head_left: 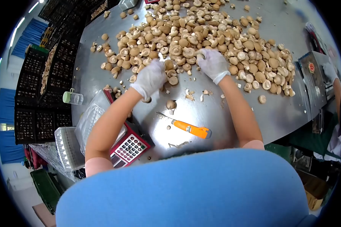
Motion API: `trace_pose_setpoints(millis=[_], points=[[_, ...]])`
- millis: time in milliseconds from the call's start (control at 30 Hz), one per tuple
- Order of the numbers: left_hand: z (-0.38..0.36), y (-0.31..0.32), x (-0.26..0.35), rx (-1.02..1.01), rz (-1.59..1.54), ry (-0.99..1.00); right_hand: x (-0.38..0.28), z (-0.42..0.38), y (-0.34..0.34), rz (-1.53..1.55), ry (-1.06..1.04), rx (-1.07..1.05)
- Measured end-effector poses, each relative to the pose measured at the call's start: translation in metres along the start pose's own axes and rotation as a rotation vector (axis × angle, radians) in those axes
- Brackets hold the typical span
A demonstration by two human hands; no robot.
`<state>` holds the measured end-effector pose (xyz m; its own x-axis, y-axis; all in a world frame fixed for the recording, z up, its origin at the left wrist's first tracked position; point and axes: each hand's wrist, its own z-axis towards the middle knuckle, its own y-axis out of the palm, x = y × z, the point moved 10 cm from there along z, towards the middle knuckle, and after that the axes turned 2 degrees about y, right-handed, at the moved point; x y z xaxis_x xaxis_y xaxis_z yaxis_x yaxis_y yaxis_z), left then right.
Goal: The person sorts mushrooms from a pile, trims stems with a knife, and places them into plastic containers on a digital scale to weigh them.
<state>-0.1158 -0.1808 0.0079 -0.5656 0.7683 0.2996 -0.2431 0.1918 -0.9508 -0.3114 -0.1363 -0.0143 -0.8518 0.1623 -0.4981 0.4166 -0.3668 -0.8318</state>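
Observation:
A large pile of brown mushrooms [193, 36] spreads over the metal table [223, 130]. My left hand [151, 77], in a white glove, is at the pile's near edge, its fingers bent beside a mushroom [168, 64]; whether it grips that one is unclear. To the right, my right hand [212, 64], also gloved, has its fingers curled in at the pile's edge, and what they hold is hidden. Between me and the pile lie an orange-handled knife [191, 129], a single mushroom [171, 104] and small stem scraps [189, 94].
At the left are a red scale [130, 148], clear plastic trays [68, 147] and a green-capped bottle [72, 97]. Black crates [45, 121] stand beyond the table. A metal box [313, 81] and another person's gloved hand [330, 72] are at the right.

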Motion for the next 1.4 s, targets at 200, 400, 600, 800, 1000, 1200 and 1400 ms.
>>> trace_pose_setpoints(millis=[200, 400, 600, 800, 1000, 1200, 1400], points=[[0.069, -0.003, -0.022, 0.12, -0.023, -0.085, -0.049, -0.026, 0.024, 0.365, -0.138, -0.163], [0.098, 0.028, -0.034, 0.017, -0.113, -0.099, -0.108, -0.182, 0.062, -0.107, -0.409, -0.711], [0.035, -0.001, -0.038, -0.125, -1.247, -0.366, -0.085, -0.191, 0.052, -0.101, -0.317, -0.58], [-0.07, -0.037, 0.018, -0.113, -1.626, -0.366, -0.047, -0.177, 0.003, 0.494, -0.01, -0.552], [-0.147, -0.005, 0.069, -0.106, -1.655, -0.42, -0.097, -0.174, -0.076, 0.436, -0.39, -0.063], [-0.18, 0.03, 0.082, -0.318, -1.832, -0.41, -0.134, -0.198, -0.079, 0.293, -0.66, -0.076], [-0.201, 0.047, 0.089, -0.351, -1.605, -0.451, -0.144, -0.214, -0.057, 0.2, -0.658, -0.265]])
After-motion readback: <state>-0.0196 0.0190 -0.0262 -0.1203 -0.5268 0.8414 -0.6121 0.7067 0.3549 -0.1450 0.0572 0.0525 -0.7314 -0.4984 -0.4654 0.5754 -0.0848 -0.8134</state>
